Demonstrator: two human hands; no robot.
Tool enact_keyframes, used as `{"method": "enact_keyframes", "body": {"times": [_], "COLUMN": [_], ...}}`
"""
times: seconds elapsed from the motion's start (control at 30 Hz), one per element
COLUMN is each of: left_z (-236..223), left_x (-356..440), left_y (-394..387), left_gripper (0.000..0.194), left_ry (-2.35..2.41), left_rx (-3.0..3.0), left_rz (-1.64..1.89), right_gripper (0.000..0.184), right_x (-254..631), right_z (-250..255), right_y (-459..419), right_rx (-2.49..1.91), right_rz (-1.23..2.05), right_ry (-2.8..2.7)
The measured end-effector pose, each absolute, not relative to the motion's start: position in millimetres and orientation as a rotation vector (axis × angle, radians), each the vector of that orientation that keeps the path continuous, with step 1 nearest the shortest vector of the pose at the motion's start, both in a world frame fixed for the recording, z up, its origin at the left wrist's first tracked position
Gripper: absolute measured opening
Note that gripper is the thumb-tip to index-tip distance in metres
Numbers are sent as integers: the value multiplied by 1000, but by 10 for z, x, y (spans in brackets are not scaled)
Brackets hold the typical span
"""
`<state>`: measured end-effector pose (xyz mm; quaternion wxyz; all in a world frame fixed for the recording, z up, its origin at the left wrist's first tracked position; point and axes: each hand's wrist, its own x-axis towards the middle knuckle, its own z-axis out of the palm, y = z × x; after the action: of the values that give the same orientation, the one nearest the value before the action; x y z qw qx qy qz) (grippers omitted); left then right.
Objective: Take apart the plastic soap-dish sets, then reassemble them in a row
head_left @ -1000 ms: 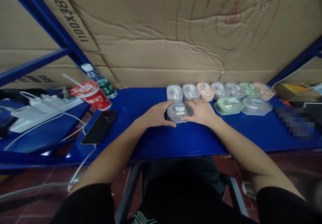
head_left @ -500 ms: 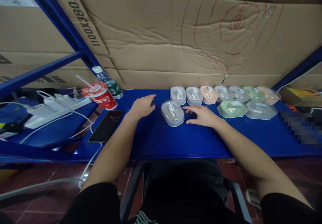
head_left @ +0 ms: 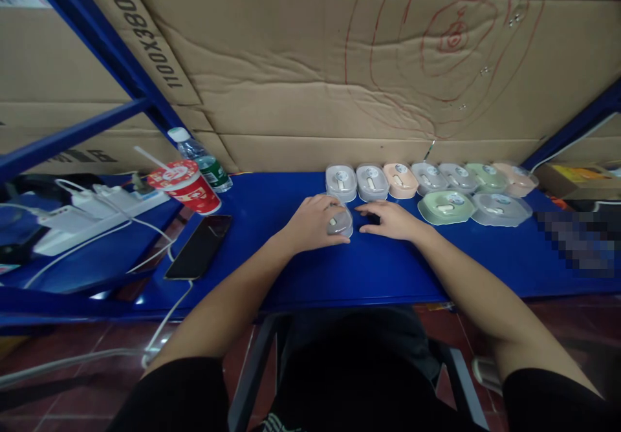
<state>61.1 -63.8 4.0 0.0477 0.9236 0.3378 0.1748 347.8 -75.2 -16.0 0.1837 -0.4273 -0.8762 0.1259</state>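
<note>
A small grey box with a clear lid [head_left: 343, 222] sits on the blue tabletop [head_left: 354, 277], largely covered by my left hand [head_left: 315, 225]. My left fingers lie over its far side and the thumb along its near side, gripping it. Just to its right is my right hand [head_left: 388, 220], fingers curved and apart, with nothing in it. Behind stand two more grey lidded boxes [head_left: 341, 183] and a peach one [head_left: 400, 181]. To the right of my right hand is a green lidded box [head_left: 446, 207], beside a larger grey one [head_left: 502, 209].
On the left are a red paper cup with a straw [head_left: 187, 187], a water bottle [head_left: 206, 163], a phone [head_left: 198, 248] and a white power strip [head_left: 97, 215] with cables. Cardboard [head_left: 272, 63] walls the back. More lidded boxes [head_left: 486, 177] line the back right.
Both hands came off the grey box, which was left turned at an angle. My left hand then moved right and took hold of it again, while my right hand stayed beside it.
</note>
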Motion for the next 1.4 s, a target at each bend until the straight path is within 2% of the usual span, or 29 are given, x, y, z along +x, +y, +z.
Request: {"method": "enact_keyframes", "body": {"times": [0.27,0.43,0.57,0.7,0.97,1.2,1.4], "left_z": [146,138,63,-75,-240,-191,-175], "left_x": [329,120,106,185,255,287,345], "left_y": [-481,-317,-247,-155,-99,-208,-288], "left_gripper": [50,50,56,60,92,96,101], "left_ry": [1129,1566,1758,1724,1570,1591,1613], "left_rx": [2878,2824,2735,2684,2650,2693,2676], "left_rz": [460,308,291,342,292,229,202], "right_gripper": [56,56,55,54,54,52,70], "right_x": [3534,3571,3572,3570,3554,3555,3585], "right_z": [-211,-227,-234,-234,-245,-245,-214], "right_y": [-705,-674,-668,-669,-685,-674,-673], "right_rx": [-1174,-1199,-1204,-1204,-1192,-1206,-1422], "right_rz": [362,370,378,379,379,312,221], "right_ry": [-2452,-2440,-2431,-2428,-2385,-2264,-2220]}}
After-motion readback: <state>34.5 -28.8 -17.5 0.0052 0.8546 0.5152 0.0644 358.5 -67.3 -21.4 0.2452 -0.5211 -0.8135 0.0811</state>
